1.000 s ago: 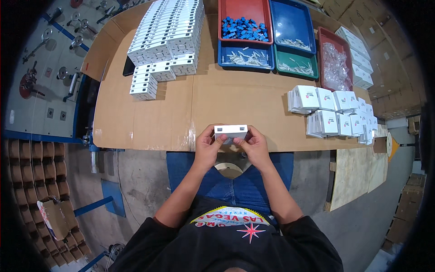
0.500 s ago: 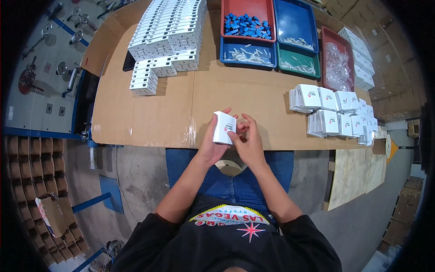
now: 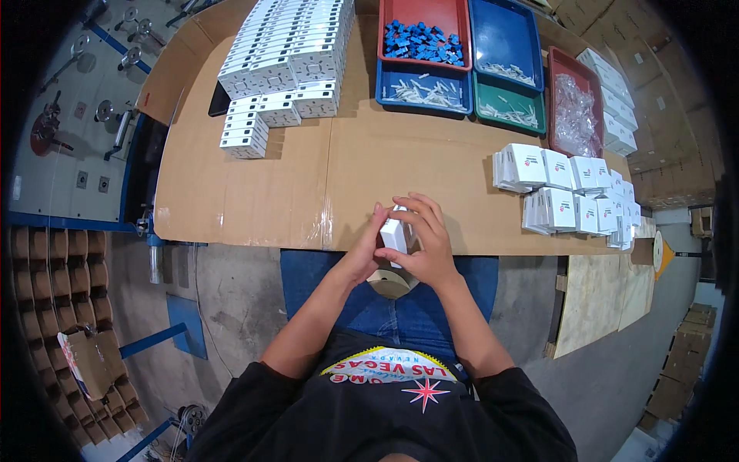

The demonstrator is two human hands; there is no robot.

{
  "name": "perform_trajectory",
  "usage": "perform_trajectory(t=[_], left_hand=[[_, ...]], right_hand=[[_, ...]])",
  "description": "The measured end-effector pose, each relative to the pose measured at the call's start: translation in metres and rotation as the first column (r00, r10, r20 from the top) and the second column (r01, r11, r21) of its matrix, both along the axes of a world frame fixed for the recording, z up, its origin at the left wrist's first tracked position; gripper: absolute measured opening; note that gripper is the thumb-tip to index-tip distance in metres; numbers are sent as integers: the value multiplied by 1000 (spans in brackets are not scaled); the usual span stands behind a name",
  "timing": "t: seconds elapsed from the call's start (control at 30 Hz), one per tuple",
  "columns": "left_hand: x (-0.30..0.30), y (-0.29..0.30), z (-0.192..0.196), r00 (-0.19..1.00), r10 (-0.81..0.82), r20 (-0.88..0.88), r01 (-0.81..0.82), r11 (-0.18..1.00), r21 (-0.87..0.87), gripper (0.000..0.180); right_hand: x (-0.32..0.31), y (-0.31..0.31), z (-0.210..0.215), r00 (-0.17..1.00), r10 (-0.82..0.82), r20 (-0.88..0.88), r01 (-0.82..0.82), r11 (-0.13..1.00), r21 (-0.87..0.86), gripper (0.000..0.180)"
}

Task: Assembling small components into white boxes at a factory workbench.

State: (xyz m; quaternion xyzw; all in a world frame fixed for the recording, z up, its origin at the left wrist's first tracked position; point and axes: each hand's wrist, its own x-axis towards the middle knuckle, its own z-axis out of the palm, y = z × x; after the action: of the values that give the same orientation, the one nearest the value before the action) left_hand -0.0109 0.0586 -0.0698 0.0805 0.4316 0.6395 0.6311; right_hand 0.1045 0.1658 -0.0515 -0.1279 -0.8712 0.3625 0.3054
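A small white box (image 3: 392, 237) is between my two hands, at the near edge of the cardboard-covered table. My right hand (image 3: 429, 245) is closed round it, fingers over its top and far side and the thumb along its near end. Against its left side is my left hand (image 3: 362, 252), with the thumb pointing up; its other fingers are mostly hidden behind the box. To the right stand several similar white boxes (image 3: 559, 208) in rows, with small dark and red print.
White flat pieces (image 3: 296, 65) are stacked high at the back left, by a dark flat object (image 3: 219, 102). Trays at the back hold blue parts (image 3: 423, 43), white pins (image 3: 425, 92) and clear plastic bags (image 3: 573, 115). Larger white boxes (image 3: 612, 100) stand at the far right.
The box has been turned so that a narrow side faces up. My right hand has come over and closed round it, and both hands have shifted slightly nearer to me.
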Motion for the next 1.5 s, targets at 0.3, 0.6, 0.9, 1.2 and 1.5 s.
perform_trajectory(t=[0.3,0.6,0.9,1.2,1.5], left_hand=[[18,4,-22,992,116,52,-122,983,140,95],[30,15,-3,985,166,43,-166,986,-16,87],[14,9,-1,970,136,200,-146,989,37,75],[4,9,-35,945,313,95,-320,945,74,80],[8,4,-21,923,356,144,-356,934,-27,78]], right_hand=[[-11,-12,-8,981,-110,-158,107,994,-30,39],[-22,-8,1,986,-83,-144,89,996,31,15],[-39,-9,6,986,-118,-117,114,993,-43,15],[-60,-16,7,997,-72,-29,70,996,-52,22],[-66,-21,7,995,-56,-83,57,998,8,19]])
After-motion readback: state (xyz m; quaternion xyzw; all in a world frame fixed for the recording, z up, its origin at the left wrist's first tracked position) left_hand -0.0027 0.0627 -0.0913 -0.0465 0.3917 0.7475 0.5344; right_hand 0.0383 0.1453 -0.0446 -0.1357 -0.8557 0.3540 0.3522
